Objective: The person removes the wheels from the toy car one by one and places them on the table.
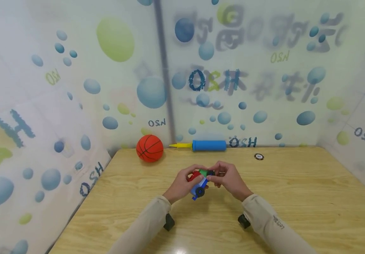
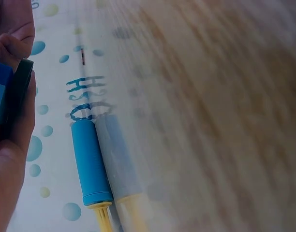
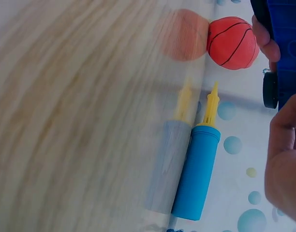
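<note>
my left hand (image 1: 182,183): it grips the toy car (image 1: 199,183) from the left side, the fingers are curled around its red part.
my right hand (image 1: 228,178): it holds the same toy car from the right, the fingertips pinch the top near the green piece.
toy car: it is made of blocks, red, green and blue, with black wheels. it is between my two hands, above the middle of the desk (image 1: 296,197), tilted with one wheel pointing down to me. i cannot tell if it touches the desk.
left wrist view: a blue block and a black wheel (image 2: 20,92) show at the left edge, against my fingers.
right wrist view: the blue body and a black wheel (image 3: 270,89) show at the right edge.
basketball (image 1: 149,148): small and orange, at the back edge of the desk, left of the pump.
pump (image 1: 203,145): blue tube with a yellow nozzle, it lies along the wall, well apart from my hands.
small round thing (image 1: 259,156): dark with a white centre, on the desk at the back right.
wall (image 1: 74,88): white sheet with blue and green bubbles.
</note>
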`<state>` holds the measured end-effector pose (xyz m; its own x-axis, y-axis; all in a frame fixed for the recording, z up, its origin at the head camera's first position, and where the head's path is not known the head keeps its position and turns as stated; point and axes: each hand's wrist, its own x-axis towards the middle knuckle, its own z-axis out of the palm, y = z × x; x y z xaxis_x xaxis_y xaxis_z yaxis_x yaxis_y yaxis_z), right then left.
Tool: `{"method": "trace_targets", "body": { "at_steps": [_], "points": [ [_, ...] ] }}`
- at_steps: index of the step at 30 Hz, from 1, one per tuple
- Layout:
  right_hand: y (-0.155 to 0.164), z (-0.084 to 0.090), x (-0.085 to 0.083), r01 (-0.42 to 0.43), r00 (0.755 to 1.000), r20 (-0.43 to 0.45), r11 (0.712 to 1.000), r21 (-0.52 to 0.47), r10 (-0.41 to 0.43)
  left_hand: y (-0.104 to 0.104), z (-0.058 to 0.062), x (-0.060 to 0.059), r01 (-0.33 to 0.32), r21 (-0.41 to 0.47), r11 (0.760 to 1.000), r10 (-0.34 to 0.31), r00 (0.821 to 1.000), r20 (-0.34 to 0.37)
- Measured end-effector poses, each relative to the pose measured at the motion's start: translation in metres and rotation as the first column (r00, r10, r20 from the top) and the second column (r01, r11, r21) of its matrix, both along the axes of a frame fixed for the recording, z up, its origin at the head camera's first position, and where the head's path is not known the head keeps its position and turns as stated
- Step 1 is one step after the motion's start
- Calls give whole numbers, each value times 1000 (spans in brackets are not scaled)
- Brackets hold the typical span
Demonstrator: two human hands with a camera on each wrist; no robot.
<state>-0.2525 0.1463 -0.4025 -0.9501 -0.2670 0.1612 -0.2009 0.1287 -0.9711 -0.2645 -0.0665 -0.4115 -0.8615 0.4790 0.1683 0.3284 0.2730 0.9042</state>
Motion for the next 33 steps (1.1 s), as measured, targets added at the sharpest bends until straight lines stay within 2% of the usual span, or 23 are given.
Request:
{"method": "trace_targets", "body": {
  "at_steps": [5,13,18,24,33],
  "points": [
    [-2,0,-1,-3,1000,22,1000,-13,3,2,1,1,-24,11,1000,24,1000,-5],
    [-1,2,-1,-53,994,89,996,-68,59,6,3,3,-6,84,996,5,1000,22],
    [-1,4,-1,-65,990,118,994,-84,75,8,1,4,-13,75,997,12,1000,14],
    [-2,2,-2,-60,993,95,993,-101,69,11,-1,4,-46,72,996,46,999,7],
    [-3,-5,0,-22,999,32,999,-27,23,12,-7,6,-88,65,994,86,996,32]
  ]
}}
